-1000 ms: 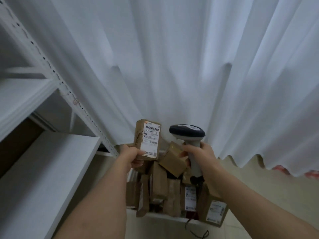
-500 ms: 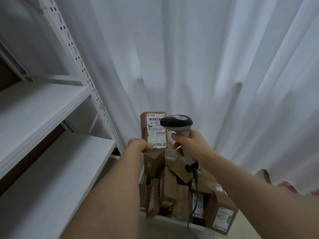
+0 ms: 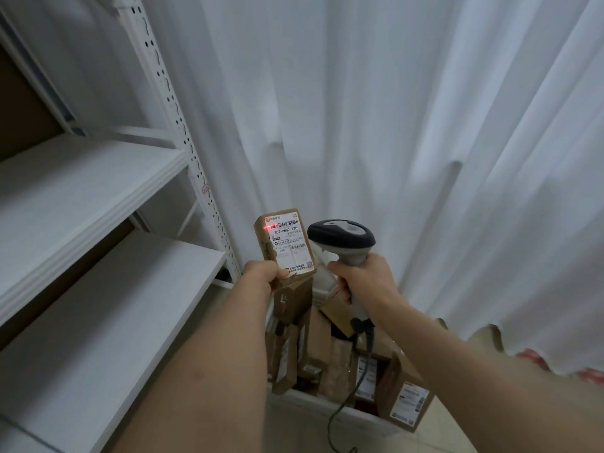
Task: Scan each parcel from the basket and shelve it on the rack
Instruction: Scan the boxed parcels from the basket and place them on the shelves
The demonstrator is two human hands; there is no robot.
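Fingers point(image 3: 283, 273) of left hand point(image 3: 261, 274) grip parcel point(image 3: 286, 245) labelled "507-P802 T70"; right hand point(image 3: 362, 277) clenches scanner point(image 3: 343, 238).

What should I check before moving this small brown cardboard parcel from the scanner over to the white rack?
1. Left hand grips the small brown cardboard parcel by its lower end: ok.
2. White label faces the grey handheld scanner in the right hand: ok.
3. Red scan line lies on the label's top barcode: ok.
4. Scan registered: cannot tell.
5. White rack shelf on the left has bare room: ok.
6. Scanner cable hangs into the parcel basket; snag-free: cannot tell.
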